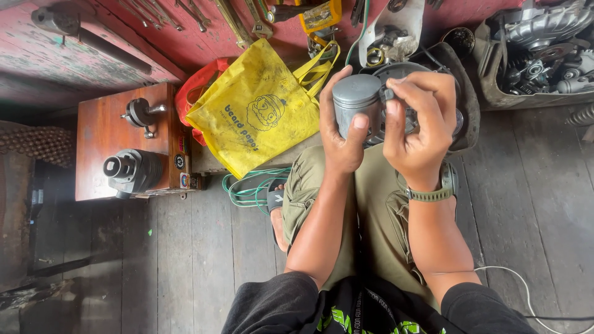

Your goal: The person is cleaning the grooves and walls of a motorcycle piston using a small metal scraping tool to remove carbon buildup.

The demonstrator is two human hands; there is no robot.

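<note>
We take the yellow bag (260, 111) as our landmark. Under everything we see the grey wooden floor (185, 247). To the left of the bag stands a brown wooden box (105, 133), and on it lies a dark ribbed cylinder (131, 171) with a small crank-like metal part (141, 112) behind it. Behind the bag, a red cloth bag (201, 83) shows. Above the bag, several wrenches (241, 21) lie on a red board. Far to the right of the bag, a tray of grey engine parts (544, 46) is standing. Below the bag, a green cable (250, 188) is coiled on the floor.

Just to the right of the bag, our left hand (340, 133) is wrapped around a grey metal piston (357, 105) and holds it upright above the knees. Our right hand (421, 127) pinches the piston's side with thumb and forefinger; it seems to grip a small dark piece there, but we cannot tell what it is.
</note>
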